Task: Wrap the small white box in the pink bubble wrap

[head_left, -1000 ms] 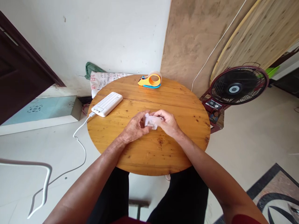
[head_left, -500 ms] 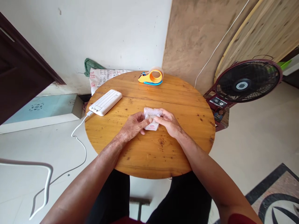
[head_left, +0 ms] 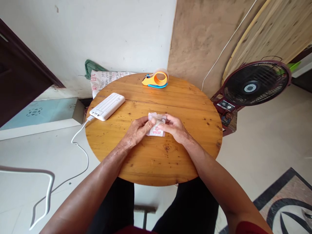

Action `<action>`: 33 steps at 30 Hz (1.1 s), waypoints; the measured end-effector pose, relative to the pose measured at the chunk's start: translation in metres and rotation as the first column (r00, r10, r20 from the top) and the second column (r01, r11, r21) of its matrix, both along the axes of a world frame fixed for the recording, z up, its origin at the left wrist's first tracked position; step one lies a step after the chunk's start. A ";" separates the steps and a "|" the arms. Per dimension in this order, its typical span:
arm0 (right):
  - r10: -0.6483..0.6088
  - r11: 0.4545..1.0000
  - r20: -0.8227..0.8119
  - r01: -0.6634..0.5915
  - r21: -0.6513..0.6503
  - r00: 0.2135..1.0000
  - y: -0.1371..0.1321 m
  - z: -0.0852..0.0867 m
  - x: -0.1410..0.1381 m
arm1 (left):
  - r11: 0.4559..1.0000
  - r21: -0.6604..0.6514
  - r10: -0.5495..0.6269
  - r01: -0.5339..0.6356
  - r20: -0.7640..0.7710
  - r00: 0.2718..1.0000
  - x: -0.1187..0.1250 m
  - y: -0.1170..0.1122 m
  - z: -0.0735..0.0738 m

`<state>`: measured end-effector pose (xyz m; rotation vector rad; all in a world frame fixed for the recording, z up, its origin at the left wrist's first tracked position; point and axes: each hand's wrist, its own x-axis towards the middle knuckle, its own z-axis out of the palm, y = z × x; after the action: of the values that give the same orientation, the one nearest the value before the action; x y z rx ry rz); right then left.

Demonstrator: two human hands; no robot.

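Note:
Over the middle of the round wooden table (head_left: 146, 159), both hands hold a small packet (head_left: 157, 130) in pale, translucent wrapping with pink print. My left hand (head_left: 138, 130) grips its left side, the thumb lying on top near the upper middle. On the right side my right hand (head_left: 175, 128) is closed on it, thumb across the face and fingers behind the edge. What the packet contains cannot be made out. Fingertips under it are partly hidden.
A yellow and blue tape dispenser (head_left: 156, 79) stands at the table's far edge. On the left lies a white power bank (head_left: 107, 106) with a white cable (head_left: 80, 144) hanging to the floor. A fan (head_left: 253, 85) stands to the right, a printed sack (head_left: 102, 79) behind.
My thumbs have shifted on the packet, the left one higher, and more of the pink print shows. The whole view has moved slightly.

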<state>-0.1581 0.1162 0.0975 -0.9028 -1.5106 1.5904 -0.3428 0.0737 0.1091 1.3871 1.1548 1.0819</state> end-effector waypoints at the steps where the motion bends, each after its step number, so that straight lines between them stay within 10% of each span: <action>1: -0.010 1.000 -0.022 0.010 0.000 1.000 0.000 0.001 0.000 | 0.997 -0.019 -0.072 0.074 0.100 0.992 0.001 0.000 0.000; 9: -0.020 0.990 0.085 0.007 0.142 0.996 -0.001 0.005 0.002 | 0.939 -0.194 -0.134 0.282 0.549 0.825 0.008 0.002 -0.003; 33: -0.312 0.813 0.219 0.141 0.564 0.924 -0.015 0.010 -0.003 | 0.940 -0.267 -0.004 0.213 0.614 0.790 0.005 0.004 -0.002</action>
<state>-0.1609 0.1016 0.1077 -0.9753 -1.8502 0.7945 -0.3380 0.0782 0.1067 0.7429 0.7158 1.0824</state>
